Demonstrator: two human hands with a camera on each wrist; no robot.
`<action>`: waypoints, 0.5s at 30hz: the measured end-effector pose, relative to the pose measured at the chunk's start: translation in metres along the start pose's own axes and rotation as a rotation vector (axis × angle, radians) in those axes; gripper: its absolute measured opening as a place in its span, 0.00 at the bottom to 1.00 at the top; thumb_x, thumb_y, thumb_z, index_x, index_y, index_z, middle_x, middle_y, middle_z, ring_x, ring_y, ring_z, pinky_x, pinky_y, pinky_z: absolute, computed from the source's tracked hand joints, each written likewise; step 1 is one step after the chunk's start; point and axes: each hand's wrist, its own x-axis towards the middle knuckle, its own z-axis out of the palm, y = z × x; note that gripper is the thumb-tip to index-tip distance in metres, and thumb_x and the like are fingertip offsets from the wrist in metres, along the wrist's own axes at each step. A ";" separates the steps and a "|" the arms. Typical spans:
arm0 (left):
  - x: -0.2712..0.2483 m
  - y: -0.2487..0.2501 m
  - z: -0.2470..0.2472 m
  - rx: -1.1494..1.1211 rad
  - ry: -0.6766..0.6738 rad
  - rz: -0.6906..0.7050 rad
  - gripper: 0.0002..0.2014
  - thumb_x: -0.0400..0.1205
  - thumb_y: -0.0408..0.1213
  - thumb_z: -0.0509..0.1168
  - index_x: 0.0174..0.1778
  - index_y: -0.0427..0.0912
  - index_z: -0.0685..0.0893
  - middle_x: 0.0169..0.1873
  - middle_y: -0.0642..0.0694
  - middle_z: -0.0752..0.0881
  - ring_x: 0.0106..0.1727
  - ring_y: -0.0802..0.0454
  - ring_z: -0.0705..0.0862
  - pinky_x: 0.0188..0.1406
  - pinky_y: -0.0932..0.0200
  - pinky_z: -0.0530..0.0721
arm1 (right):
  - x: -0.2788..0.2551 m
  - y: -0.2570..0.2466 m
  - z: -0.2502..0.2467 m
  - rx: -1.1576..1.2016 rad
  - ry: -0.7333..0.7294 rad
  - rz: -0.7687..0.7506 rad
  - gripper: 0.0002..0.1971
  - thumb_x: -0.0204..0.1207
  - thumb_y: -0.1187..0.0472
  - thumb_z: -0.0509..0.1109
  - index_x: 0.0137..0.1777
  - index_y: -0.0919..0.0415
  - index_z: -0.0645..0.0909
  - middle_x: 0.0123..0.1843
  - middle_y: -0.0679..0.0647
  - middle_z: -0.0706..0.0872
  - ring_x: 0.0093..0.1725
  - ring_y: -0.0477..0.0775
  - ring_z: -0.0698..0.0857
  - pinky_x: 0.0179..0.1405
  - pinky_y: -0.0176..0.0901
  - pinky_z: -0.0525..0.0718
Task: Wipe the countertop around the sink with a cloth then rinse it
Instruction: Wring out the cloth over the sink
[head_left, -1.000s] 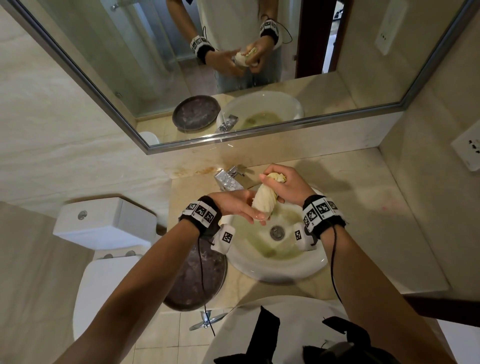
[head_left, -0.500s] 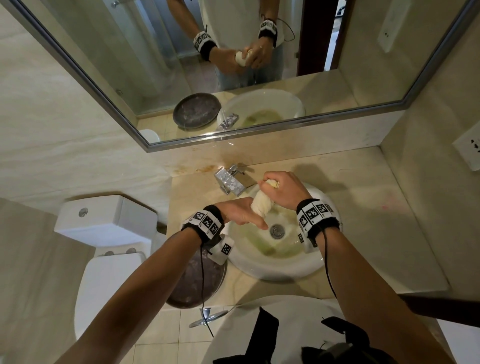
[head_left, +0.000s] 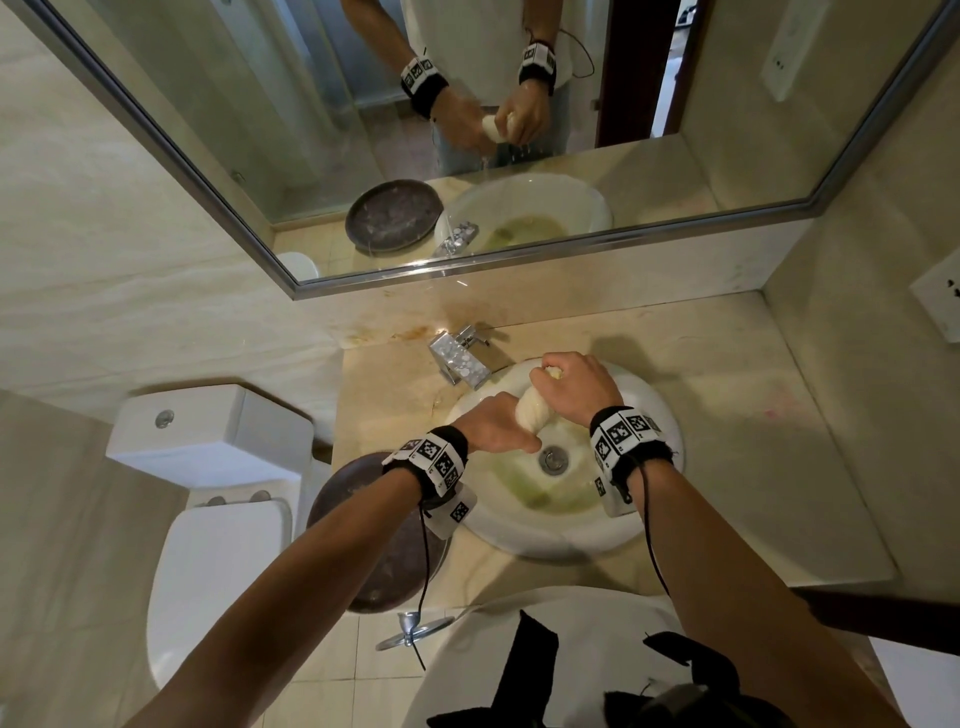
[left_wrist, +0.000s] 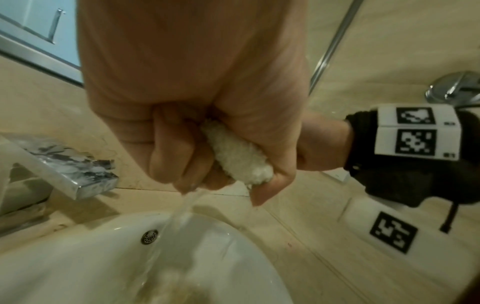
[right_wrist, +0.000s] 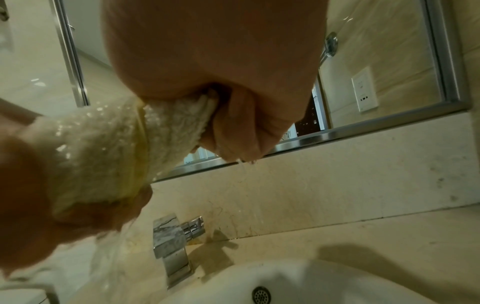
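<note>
A cream cloth (head_left: 531, 412) is rolled into a tight wad above the white sink (head_left: 657, 512). My left hand (head_left: 496, 428) grips its near end and my right hand (head_left: 574, 387) grips its far end. In the left wrist view the cloth (left_wrist: 237, 155) sticks out of my curled fingers and water streams from it into the sink (left_wrist: 78, 267). The right wrist view shows the wet cloth (right_wrist: 109, 152) stretched between both fists, dripping. The beige countertop (head_left: 737, 410) surrounds the sink. A chrome faucet (head_left: 460, 361) stands at the sink's back left.
A dark round tray (head_left: 384, 551) lies on the counter left of the sink. A toilet (head_left: 208, 519) stands further left. The mirror (head_left: 467, 130) runs along the back wall, with a wall socket (head_left: 937, 299) at the right. The drain (head_left: 551, 460) sits under my hands.
Both hands have sunk a little lower over the basin and squeezed the cloth tighter, so it looks shorter and water now runs out of it.
</note>
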 end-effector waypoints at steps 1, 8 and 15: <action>0.001 0.000 0.001 0.021 0.020 0.006 0.12 0.68 0.41 0.77 0.42 0.48 0.81 0.38 0.48 0.86 0.40 0.50 0.85 0.40 0.55 0.82 | 0.000 0.001 0.001 -0.001 0.005 0.015 0.15 0.70 0.45 0.63 0.34 0.57 0.78 0.26 0.52 0.76 0.34 0.62 0.76 0.33 0.50 0.77; 0.005 -0.001 0.014 0.194 0.146 0.007 0.14 0.71 0.49 0.76 0.46 0.51 0.80 0.38 0.52 0.85 0.39 0.50 0.84 0.35 0.58 0.78 | 0.002 0.008 0.012 -0.001 -0.006 0.164 0.15 0.71 0.44 0.62 0.30 0.53 0.75 0.34 0.52 0.81 0.40 0.62 0.81 0.35 0.45 0.73; 0.006 -0.008 0.025 0.374 0.249 0.029 0.18 0.73 0.51 0.74 0.54 0.47 0.84 0.43 0.48 0.88 0.43 0.46 0.87 0.40 0.52 0.86 | -0.001 0.012 0.021 0.038 -0.036 0.270 0.15 0.73 0.48 0.61 0.34 0.58 0.80 0.39 0.54 0.85 0.42 0.62 0.83 0.39 0.46 0.81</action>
